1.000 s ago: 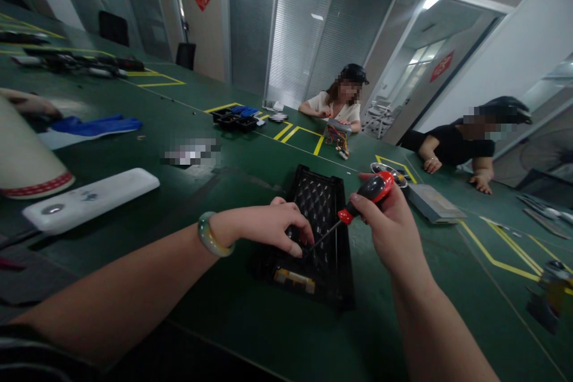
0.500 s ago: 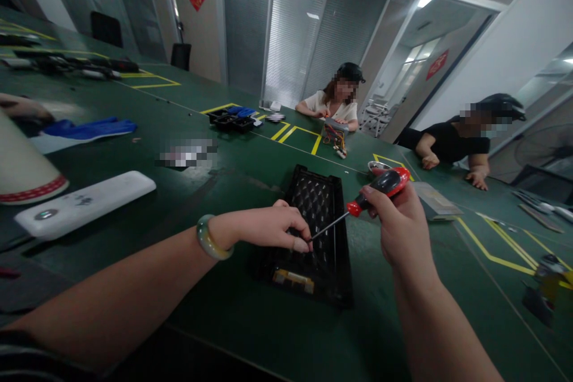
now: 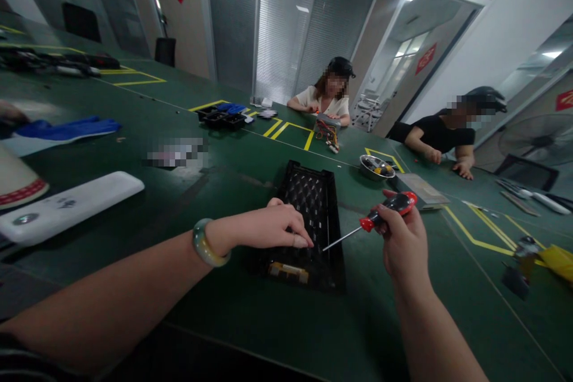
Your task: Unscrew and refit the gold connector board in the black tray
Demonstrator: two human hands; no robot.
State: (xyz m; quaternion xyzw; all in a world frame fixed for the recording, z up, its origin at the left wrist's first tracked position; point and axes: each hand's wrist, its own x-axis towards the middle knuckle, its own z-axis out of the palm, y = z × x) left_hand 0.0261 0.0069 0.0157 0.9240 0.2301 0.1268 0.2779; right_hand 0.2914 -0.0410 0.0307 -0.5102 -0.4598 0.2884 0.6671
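A black perforated metal housing [image 3: 313, 197] lies on the green table in front of me, with a small circuit part at its near end. My left hand [image 3: 268, 228], a pale bracelet on its wrist, rests on the housing with thumb and fingertips pinched together on something too small to name. My right hand [image 3: 400, 239] grips a screwdriver with a red and black handle [image 3: 394, 206]. Its thin shaft points left, the tip hanging just above the housing, a little right of my left fingertips.
A white oblong device [image 3: 67, 206] lies at left, blue gloves [image 3: 67, 128] beyond it. A metal bowl [image 3: 376, 167] and a flat grey plate [image 3: 423, 190] sit past the housing. Two people sit at the far side, hands on the table. Black trays [image 3: 221, 116] stand farther back.
My right hand has drawn the screwdriver back to the right and lowered it, lifting the tip away from my left fingers. The view has shifted rightward. My left hand stays pinched on the housing.
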